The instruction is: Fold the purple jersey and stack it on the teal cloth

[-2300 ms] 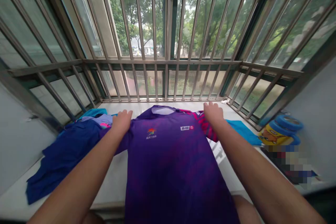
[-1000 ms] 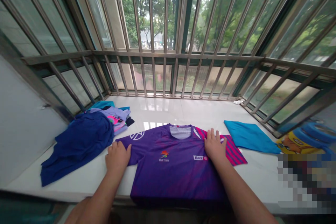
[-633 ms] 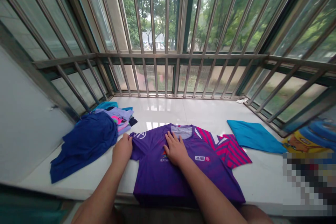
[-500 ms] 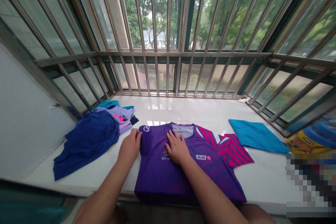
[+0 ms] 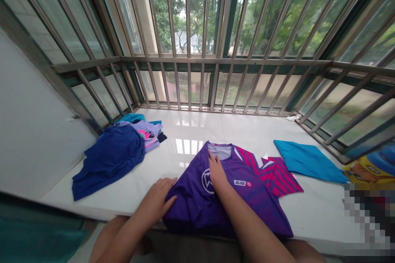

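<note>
A purple T-shirt [image 5: 253, 201] with a pink-striped sleeve lies front up on the white ledge. Its left side is folded inward, and a white round logo shows on the folded part. My left hand [image 5: 160, 197] rests at the fold's left edge, thumb apart from the fingers and lying on the cloth. Just below the collar, my right hand [image 5: 218, 172] lies flat along the folded cloth with its fingers stretched out. Neither hand grips the fabric.
To the left is a loose heap with a dark blue garment [image 5: 114, 152] and a lilac garment [image 5: 145, 127]. A folded bright blue cloth [image 5: 308, 158] lies at right, beside a yellow and blue container [image 5: 376, 164]. Metal bars [image 5: 197, 61] close off the window behind.
The T-shirt's left sleeve and side have been folded over to the right. My left hand has let go of the sleeve and moved down to the fold's edge. The view has shifted slightly.
</note>
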Available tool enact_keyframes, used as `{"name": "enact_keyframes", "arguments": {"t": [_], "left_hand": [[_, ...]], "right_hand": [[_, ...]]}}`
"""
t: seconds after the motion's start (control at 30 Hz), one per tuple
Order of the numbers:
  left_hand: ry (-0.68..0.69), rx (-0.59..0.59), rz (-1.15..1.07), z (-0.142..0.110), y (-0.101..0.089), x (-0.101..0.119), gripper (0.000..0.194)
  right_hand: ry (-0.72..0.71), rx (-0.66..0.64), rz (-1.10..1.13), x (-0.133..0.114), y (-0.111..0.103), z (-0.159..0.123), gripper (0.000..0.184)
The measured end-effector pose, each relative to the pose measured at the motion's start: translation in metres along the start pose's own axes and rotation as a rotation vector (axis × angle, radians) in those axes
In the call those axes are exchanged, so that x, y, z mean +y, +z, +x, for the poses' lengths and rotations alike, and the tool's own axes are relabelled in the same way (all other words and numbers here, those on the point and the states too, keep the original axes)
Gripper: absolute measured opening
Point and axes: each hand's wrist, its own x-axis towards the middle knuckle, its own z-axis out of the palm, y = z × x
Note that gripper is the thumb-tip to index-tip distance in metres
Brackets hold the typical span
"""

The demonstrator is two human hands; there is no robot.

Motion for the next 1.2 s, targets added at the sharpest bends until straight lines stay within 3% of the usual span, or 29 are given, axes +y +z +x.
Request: {"name": "enact_keyframes", "arguments": {"t": [0.17, 0.37, 0.47, 0.63, 0.73, 0.87, 1.07, 1.2], "left_hand": [[-0.011, -0.066, -0.094, 0.024, -0.011, -0.001, 0.044], [-0.007, 0.051, -0.239, 0.028, -0.016, -0.016, 0.036], [0.001, 0.071, -0.213, 0.027, -0.014, -0.015, 0.032], [-0.027, 0.093, -0.207, 0.029, -0.015, -0.009, 0.026], [-0.041, 0.099, -0.212, 0.030, -0.015, -0.009, 0.024], [-0.044, 0.131, -0.217, 0.030, -0.013, -0.011, 0.023], [-0.027, 0.121, -0.211, 0.029, -0.013, -0.011, 0.018], [-0.042, 0.131, -0.225, 0.031, -0.014, -0.011, 0.020]], "right_hand": [[0.001, -0.006, 0.012, -0.004, -0.006, -0.003, 0.070], [0.006, 0.040, 0.015, -0.013, -0.009, -0.009, 0.081], [0.030, 0.060, 0.067, -0.013, -0.009, -0.006, 0.074], [0.214, 0.144, 0.161, -0.007, -0.022, 0.010, 0.051], [0.254, 0.184, 0.163, -0.006, -0.035, 0.024, 0.038], [0.289, 0.172, 0.103, -0.008, -0.039, 0.045, 0.041], [0.262, 0.204, 0.052, -0.007, -0.028, 0.068, 0.035], [0.288, 0.189, 0.055, -0.005, -0.040, 0.079, 0.035]]}}
